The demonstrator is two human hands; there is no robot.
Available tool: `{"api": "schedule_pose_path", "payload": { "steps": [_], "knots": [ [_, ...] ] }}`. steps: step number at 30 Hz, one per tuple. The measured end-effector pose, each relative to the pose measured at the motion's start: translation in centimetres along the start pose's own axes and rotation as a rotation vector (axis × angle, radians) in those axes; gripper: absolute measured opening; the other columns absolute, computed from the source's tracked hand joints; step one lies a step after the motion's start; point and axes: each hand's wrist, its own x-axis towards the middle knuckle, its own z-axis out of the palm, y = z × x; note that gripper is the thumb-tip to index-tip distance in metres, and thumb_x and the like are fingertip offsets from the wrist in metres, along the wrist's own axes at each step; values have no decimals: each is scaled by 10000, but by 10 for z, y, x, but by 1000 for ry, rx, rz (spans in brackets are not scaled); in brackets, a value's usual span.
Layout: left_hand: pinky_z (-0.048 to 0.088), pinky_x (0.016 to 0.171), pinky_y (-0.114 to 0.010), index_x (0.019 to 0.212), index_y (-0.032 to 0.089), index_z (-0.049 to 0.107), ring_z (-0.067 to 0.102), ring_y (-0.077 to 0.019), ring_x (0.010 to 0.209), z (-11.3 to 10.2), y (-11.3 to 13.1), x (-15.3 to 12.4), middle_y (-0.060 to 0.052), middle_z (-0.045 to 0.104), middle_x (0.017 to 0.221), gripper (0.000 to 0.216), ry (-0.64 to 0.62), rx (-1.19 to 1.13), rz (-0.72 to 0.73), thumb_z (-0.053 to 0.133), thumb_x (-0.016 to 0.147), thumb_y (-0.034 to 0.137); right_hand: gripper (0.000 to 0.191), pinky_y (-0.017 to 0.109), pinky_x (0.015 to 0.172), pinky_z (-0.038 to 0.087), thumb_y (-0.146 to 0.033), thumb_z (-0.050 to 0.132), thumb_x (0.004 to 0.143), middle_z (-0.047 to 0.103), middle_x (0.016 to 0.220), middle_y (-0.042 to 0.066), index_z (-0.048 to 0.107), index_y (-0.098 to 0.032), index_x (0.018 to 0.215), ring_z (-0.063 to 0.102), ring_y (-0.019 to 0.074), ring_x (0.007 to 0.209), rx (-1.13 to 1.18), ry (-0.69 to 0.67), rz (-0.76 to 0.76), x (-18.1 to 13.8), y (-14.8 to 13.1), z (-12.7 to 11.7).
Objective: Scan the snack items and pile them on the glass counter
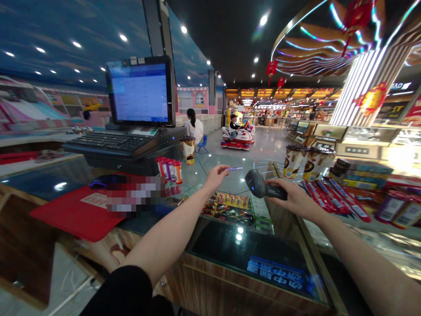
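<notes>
My left hand is stretched out over the glass counter and pinches a thin purple pen-like stick that points right. My right hand grips the handle of a dark grey barcode scanner. The scanner's head, with a small blue light, faces left toward the stick. The two hands are a short way apart, above snack packets seen under the glass.
A monitor and keyboard stand at the left, with a mouse on a red mat. Small bottles, cups and red snack bars line the counter. People sit by a ride-on toy beyond.
</notes>
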Motion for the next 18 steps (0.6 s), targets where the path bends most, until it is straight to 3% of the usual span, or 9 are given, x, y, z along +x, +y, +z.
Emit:
{"api": "schedule_pose_path", "payload": {
  "steps": [9, 18],
  "knots": [
    [488, 865, -317, 981, 159, 722, 642, -146, 810, -1, -1, 0, -41, 716, 855, 213, -15, 28, 29, 647, 782, 172, 459, 402, 878, 484, -347, 695, 805, 693, 1109, 62, 574, -247, 1236, 652, 254, 1007, 61, -86, 15, 1, -9, 0],
    [497, 876, -309, 972, 163, 720, 636, -143, 826, -1, -3, 1, -45, 727, 875, 206, -18, 7, 38, 666, 775, 187, 456, 380, 870, 477, -347, 708, 789, 697, 1096, 51, 589, -249, 1218, 650, 246, 997, 52, -79, 19, 1, -11, 0]
  ]
}}
